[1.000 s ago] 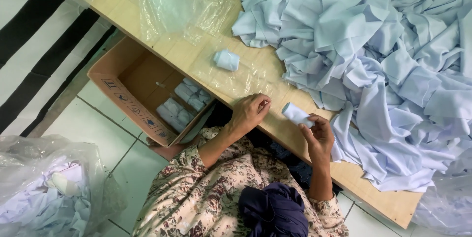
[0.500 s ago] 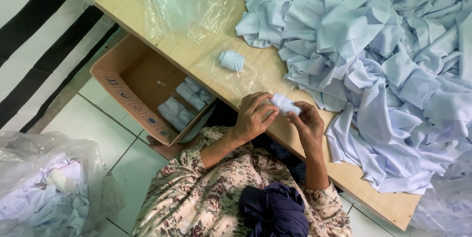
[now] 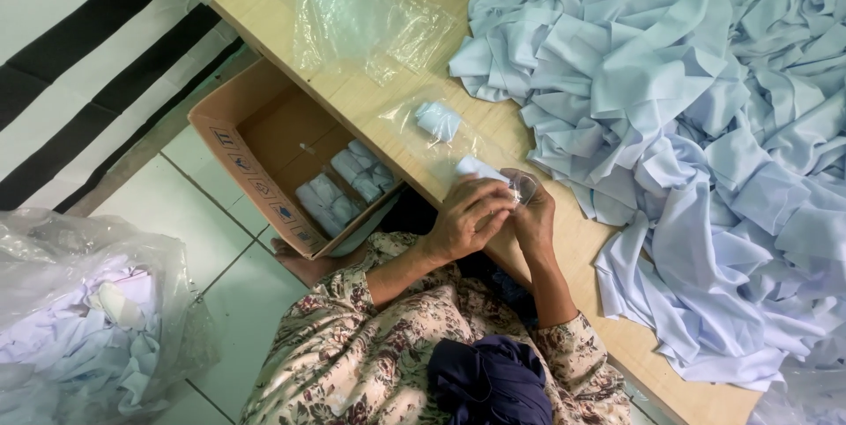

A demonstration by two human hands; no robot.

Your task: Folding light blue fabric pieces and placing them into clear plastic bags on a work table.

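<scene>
My left hand and my right hand meet at the near edge of the wooden table. Together they hold a small rolled pale-blue cloth and a clear plastic bag around it. My fingers hide most of the roll. A second rolled cloth lies on the table just beyond my hands, inside clear plastic. A big heap of loose pale-blue cloth covers the right of the table.
An open cardboard box on the tiled floor below the table's edge holds several wrapped rolls. Loose clear plastic bags lie at the table's far left. A plastic sack of cloth sits on the floor at lower left.
My right hand brought the rolled cloth leftward to my left hand. Both hands now close around it with a clear bag. The view has shifted slightly.
</scene>
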